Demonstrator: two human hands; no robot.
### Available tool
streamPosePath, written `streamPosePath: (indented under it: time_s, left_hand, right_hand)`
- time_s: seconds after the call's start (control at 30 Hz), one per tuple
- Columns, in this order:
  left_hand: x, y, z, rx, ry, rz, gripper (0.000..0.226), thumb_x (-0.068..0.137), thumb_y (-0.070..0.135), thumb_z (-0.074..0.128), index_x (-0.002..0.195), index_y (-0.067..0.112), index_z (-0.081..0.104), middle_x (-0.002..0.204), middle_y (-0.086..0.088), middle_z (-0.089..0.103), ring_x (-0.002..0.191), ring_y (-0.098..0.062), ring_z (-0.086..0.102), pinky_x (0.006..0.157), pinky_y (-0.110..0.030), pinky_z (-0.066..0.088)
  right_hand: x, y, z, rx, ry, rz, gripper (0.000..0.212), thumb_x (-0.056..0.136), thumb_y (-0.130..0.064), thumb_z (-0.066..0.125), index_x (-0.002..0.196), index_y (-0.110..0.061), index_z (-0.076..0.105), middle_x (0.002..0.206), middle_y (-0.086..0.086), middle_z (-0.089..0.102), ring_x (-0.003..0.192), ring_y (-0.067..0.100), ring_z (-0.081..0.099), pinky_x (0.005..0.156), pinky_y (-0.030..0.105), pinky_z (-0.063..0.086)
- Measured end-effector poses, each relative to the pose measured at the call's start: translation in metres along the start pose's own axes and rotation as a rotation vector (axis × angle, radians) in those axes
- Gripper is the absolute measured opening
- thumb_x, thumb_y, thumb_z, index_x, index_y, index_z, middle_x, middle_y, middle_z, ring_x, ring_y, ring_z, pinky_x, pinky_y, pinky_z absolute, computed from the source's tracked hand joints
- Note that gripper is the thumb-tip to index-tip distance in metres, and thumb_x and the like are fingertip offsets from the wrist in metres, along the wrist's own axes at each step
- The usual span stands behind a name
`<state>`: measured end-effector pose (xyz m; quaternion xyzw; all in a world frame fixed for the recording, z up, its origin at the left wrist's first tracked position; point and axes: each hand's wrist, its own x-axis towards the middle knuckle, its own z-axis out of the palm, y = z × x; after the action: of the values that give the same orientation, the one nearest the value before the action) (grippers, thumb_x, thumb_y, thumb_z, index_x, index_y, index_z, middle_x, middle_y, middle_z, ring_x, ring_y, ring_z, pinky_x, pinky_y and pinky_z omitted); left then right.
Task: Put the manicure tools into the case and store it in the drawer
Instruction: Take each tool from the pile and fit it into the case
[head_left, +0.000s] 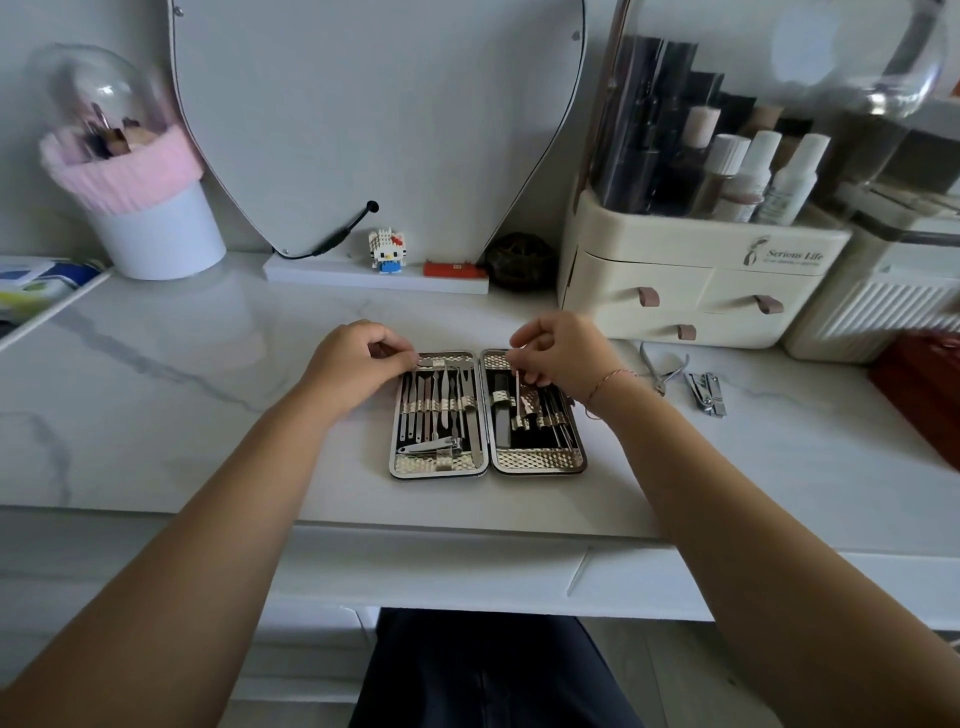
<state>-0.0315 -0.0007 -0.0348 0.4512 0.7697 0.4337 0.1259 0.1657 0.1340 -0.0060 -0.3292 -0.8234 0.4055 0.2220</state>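
Observation:
An open manicure case (540, 461) lies flat on the white marble tabletop (208, 395), both halves lined with metal tools under elastic straps. My left hand (353, 364) rests on the case's top left corner, fingers pinched on its edge. My right hand (566, 358) hovers over the right half, pinching a thin metal tool (518, 395) that stands in its strap. A nail clipper (431, 447) lies at the lower left of the case. Outside the case, to the right, lie cuticle nippers (658, 369) and a second nail clipper (705, 392).
A cream cosmetics organiser (701, 270) with small drawers stands at the back right, beside a white ribbed box (878, 312). A mirror (374, 114), a toy figure (387, 251) and a pink-rimmed brush pot (140, 208) line the back. A desk drawer front (441, 566) sits below the table edge.

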Motion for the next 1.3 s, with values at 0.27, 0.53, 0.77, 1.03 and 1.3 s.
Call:
streamPosePath:
  time_s: [0.27, 0.53, 0.77, 1.03, 1.3]
  left_hand:
    - [0.001, -0.001, 0.000, -0.011, -0.012, -0.004, 0.009, 0.077, 0.025, 0.075, 0.082, 0.029, 0.068, 0.093, 0.004, 0.066, 0.088, -0.013, 0.059, 0.072, -0.018, 0.040]
    - [0.001, -0.002, 0.000, 0.004, -0.005, 0.005, 0.008, 0.077, 0.026, 0.075, 0.081, 0.029, 0.069, 0.087, 0.010, 0.064, 0.085, -0.010, 0.058, 0.070, -0.019, 0.040]
    - [0.001, -0.002, 0.000, 0.006, -0.005, 0.008, 0.007, 0.077, 0.026, 0.075, 0.082, 0.028, 0.070, 0.089, 0.008, 0.065, 0.084, -0.008, 0.057, 0.070, -0.019, 0.039]
    - [0.000, -0.004, 0.000, -0.023, -0.019, 0.009, 0.010, 0.078, 0.026, 0.075, 0.075, 0.033, 0.068, 0.080, 0.013, 0.067, 0.077, -0.004, 0.058, 0.069, -0.019, 0.040]
    - [-0.003, -0.001, -0.002, -0.025, -0.020, 0.006, 0.011, 0.078, 0.026, 0.075, 0.076, 0.034, 0.067, 0.083, 0.014, 0.067, 0.079, -0.003, 0.058, 0.071, -0.019, 0.041]
  right_hand:
    - [-0.002, -0.005, -0.006, -0.279, -0.096, -0.031, 0.014, 0.082, -0.022, 0.067, 0.089, -0.012, 0.075, 0.063, -0.002, 0.063, 0.053, 0.004, 0.051, 0.049, 0.007, 0.040]
    - [-0.006, -0.008, -0.008, -0.296, -0.112, -0.002, 0.021, 0.083, -0.026, 0.067, 0.091, -0.009, 0.075, 0.057, -0.011, 0.054, 0.043, 0.001, 0.048, 0.039, 0.003, 0.033]
    - [-0.014, -0.003, -0.011, -0.204, -0.030, -0.063, 0.020, 0.086, -0.025, 0.063, 0.093, -0.010, 0.073, 0.063, -0.015, 0.057, 0.053, -0.003, 0.054, 0.053, 0.007, 0.041]
    - [-0.030, 0.049, -0.080, -0.262, 0.402, 0.111, 0.010, 0.079, -0.018, 0.068, 0.080, -0.010, 0.073, 0.070, 0.003, 0.064, 0.065, 0.015, 0.055, 0.067, 0.024, 0.041]
    - [-0.027, 0.057, -0.081, -0.524, 0.315, 0.289, 0.014, 0.074, -0.020, 0.064, 0.060, -0.020, 0.066, 0.072, 0.002, 0.062, 0.077, 0.024, 0.059, 0.063, 0.027, 0.044]
